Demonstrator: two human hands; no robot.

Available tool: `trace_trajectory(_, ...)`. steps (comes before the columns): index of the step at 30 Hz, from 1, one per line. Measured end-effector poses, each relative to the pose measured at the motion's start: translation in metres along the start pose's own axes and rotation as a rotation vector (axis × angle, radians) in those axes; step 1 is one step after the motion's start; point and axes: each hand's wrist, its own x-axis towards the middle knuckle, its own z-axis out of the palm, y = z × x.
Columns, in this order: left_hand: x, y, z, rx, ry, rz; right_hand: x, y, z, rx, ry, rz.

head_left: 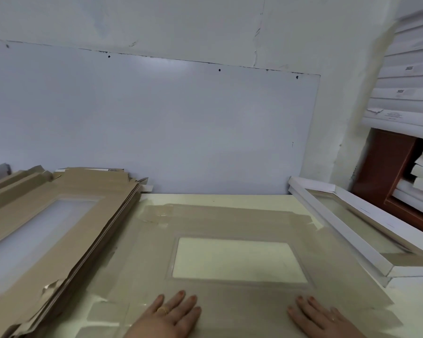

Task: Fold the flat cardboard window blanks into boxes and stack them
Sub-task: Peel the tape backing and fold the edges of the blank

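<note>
Pale cream table [220, 200] fills the lower part of the view, and a grey-white wall [156, 118] stands behind it. Nearest to the camera, both hands lie flat on the near border of a flat cardboard blank [230, 223]. On the left hand [174, 313] the fingers are straight and a little spread, palm down, and a gold ring [163, 310] sits on one finger. On the right hand [315, 315] the fingers are also straight and pressed on the cardboard; it holds nothing.

This blank lies unfolded on the middle of the table, brown side up, with its flaps spread out to all sides. Its rectangular window [237, 261] is in the centre, just beyond the fingertips, and the pale table shows through it.

To the left, touching the edge of the blank, a stack of more flat blanks [66, 191] lies at an angle; the top one also has a window [34, 230]. To the right, just beside the blank, folded white boxes [340, 230] are stacked, and the top one shows its window upward.

Farther back on the right, more white boxes [405, 69] are piled high near a dark red-brown panel [386, 162]. A large pale board [181, 98] is fixed on the wall with small dark screws.
</note>
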Motion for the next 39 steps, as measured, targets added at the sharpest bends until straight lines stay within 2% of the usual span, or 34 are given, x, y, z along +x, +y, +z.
trace_trajectory(1,0.004,0.003,-0.013,0.006,-0.076,-0.028,0.005,0.015,0.009,0.007,-0.099,-0.020)
trace_trajectory(2,0.007,0.007,-0.016,0.077,-0.118,-0.044,0.005,0.028,0.022,-0.076,-0.084,-0.013)
trace_trajectory(3,0.011,0.010,-0.023,0.075,-0.232,-0.079,0.009,0.035,0.024,-0.063,-0.080,0.017)
trace_trajectory(4,0.016,0.009,-0.024,-0.018,-0.265,-0.082,0.013,0.029,0.017,-0.088,-0.060,0.036)
trace_trajectory(5,0.022,0.004,-0.016,-0.029,-0.171,-0.103,0.017,0.027,0.015,-0.161,-0.068,0.020)
trace_trajectory(6,0.025,0.002,-0.009,-0.012,-0.154,-0.133,0.017,0.022,0.006,-0.166,-0.042,0.016)
trace_trajectory(7,0.029,0.004,-0.009,-0.006,-0.208,-0.167,0.019,0.019,0.002,-0.161,-0.037,-0.028)
trace_trajectory(10,0.040,0.007,-0.006,0.026,-0.243,-0.184,0.024,0.011,0.006,-0.301,0.197,-0.195)
trace_trajectory(11,0.042,0.010,-0.007,0.033,-0.254,-0.194,0.029,0.013,0.014,-0.332,0.203,-0.253)
trace_trajectory(14,0.045,0.018,-0.006,0.065,-0.254,-0.205,0.028,-0.003,0.007,-0.365,0.140,-0.235)
trace_trajectory(16,0.044,0.020,-0.008,0.062,-0.261,-0.195,0.029,-0.006,0.007,-0.277,0.138,-0.237)
trace_trajectory(18,0.040,0.017,-0.013,0.047,-0.253,-0.181,0.029,0.002,0.006,-0.193,0.234,-0.218)
trace_trajectory(21,0.037,0.009,-0.020,0.048,-0.245,-0.167,0.019,-0.006,-0.022,-0.150,0.101,-0.172)
trace_trajectory(22,0.039,0.006,-0.022,0.058,-0.237,-0.170,0.022,-0.002,-0.023,-0.109,0.122,-0.189)
trace_trajectory(24,0.043,0.002,-0.030,0.084,-0.241,-0.186,0.029,0.010,-0.020,-0.111,0.013,-0.185)
trace_trajectory(28,0.063,-0.011,-0.048,0.077,-0.317,-0.171,0.050,0.015,-0.038,-0.038,-0.072,-0.168)
trace_trajectory(33,0.088,-0.028,-0.063,-0.081,-0.437,-0.227,0.076,0.015,-0.058,0.010,-0.201,-0.134)
trace_trajectory(36,0.095,-0.032,-0.066,-0.168,-0.447,-0.269,0.086,0.017,-0.058,0.082,-0.240,-0.082)
trace_trajectory(39,0.098,-0.035,-0.061,-0.169,-0.366,-0.288,0.093,0.019,-0.053,0.055,-0.177,-0.030)
